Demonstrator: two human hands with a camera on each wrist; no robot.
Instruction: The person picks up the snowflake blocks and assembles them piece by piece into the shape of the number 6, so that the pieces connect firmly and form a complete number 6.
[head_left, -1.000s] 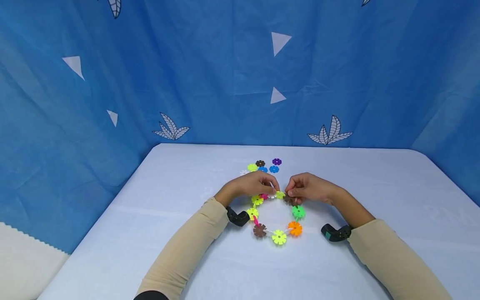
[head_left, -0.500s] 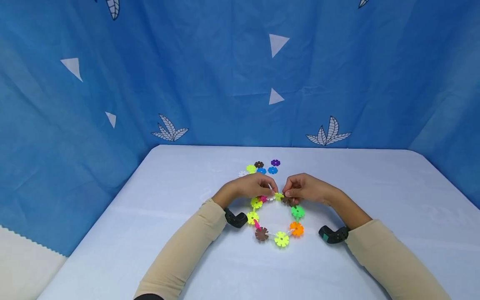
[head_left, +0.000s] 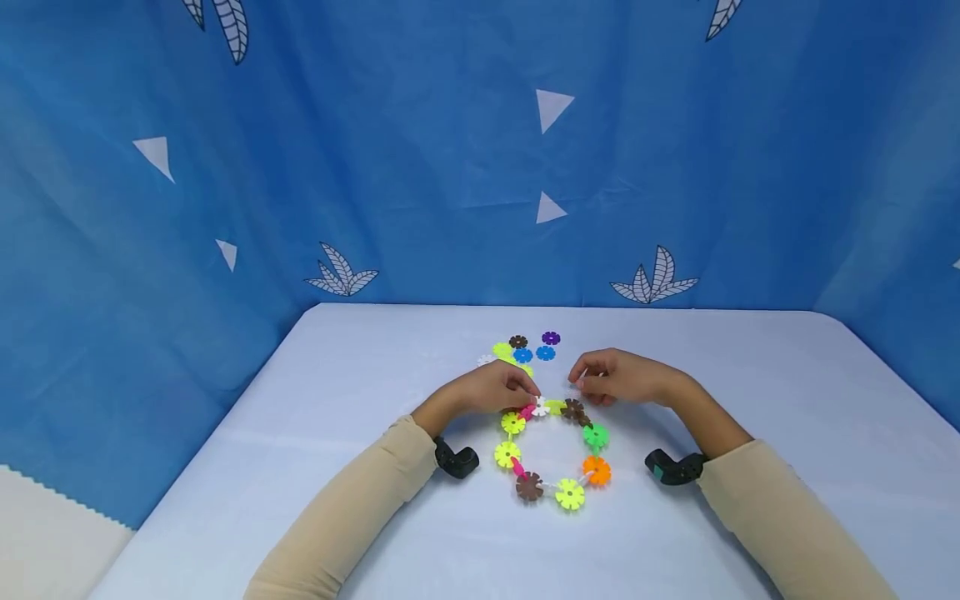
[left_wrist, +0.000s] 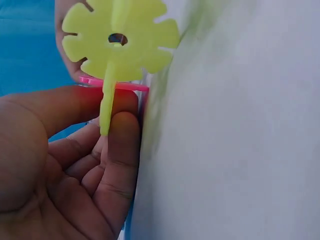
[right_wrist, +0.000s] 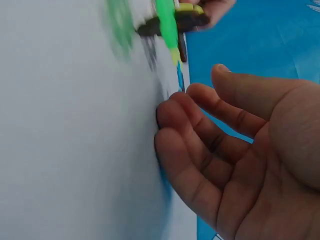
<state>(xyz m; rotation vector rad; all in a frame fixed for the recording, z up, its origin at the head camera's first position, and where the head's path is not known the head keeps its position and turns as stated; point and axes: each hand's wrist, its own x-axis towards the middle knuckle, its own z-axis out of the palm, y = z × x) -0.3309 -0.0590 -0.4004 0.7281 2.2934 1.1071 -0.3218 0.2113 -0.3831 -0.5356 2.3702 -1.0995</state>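
Note:
On the white table lies a ring of flower-shaped plastic discs point(head_left: 570, 495), slotted together in lime, brown, orange, green, pink and white. At its far left my left hand point(head_left: 498, 387) pinches the ring between thumb and fingers, by the white disc point(head_left: 539, 407). In the left wrist view a lime disc point(left_wrist: 92, 40) stands in front of those fingertips and a pink disc point(left_wrist: 131, 87) behind; the exact grip is hidden. Apart from the ring, beyond its brown disc point(head_left: 573, 409), my right hand point(head_left: 622, 375) hovers with fingers loosely curled, holding nothing. A green disc point(right_wrist: 167, 22) shows above it in the right wrist view.
Several loose discs lie beyond the ring, among them a purple disc point(head_left: 551, 337), a blue disc point(head_left: 545, 353) and a dark brown disc point(head_left: 518, 342); my left hand partly covers this group. A blue curtain point(head_left: 450, 167) hangs behind the table point(head_left: 712, 367).
My right hand has let go of the brown disc and drawn away from the ring. The left hand has shifted left, off the lime disc toward the white one. The head view has tilted up slightly.

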